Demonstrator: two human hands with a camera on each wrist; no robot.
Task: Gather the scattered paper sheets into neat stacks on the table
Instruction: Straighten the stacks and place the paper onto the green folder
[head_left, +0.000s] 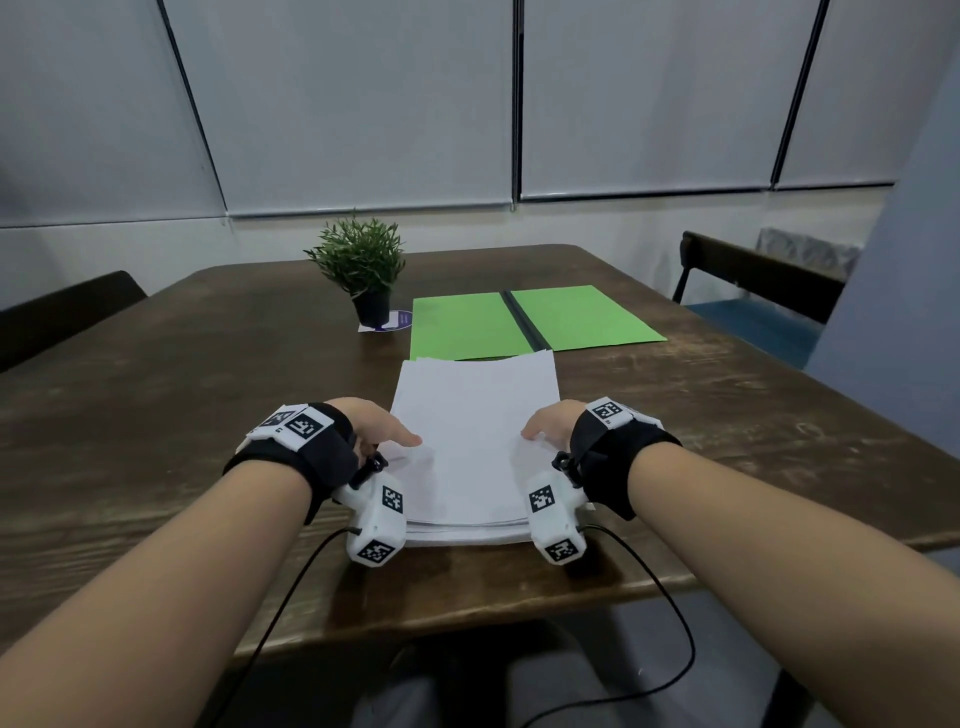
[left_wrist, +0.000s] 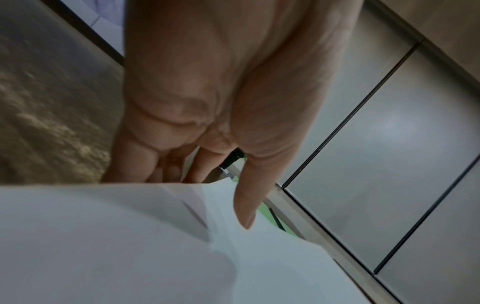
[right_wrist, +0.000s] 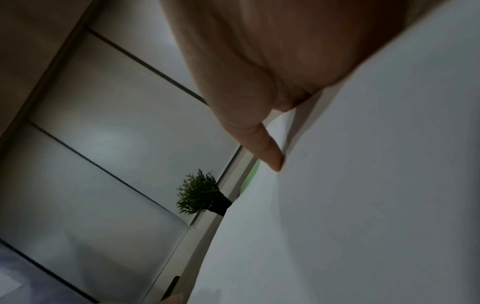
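While both thumbs lie on top, curled fingers (left_wrist: 135, 162) grip the paper stack (head_left: 470, 447) between them.

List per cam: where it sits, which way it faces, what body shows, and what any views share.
Head: on the head, facing forward and down at the paper stack on the table; forearms, left hand, right hand.
Left wrist: along the palm at curled fingers, thumb on paper.
Right wrist: along the palm; thumb on paper.
Shared: all three show the stack, potted plant and green folder.
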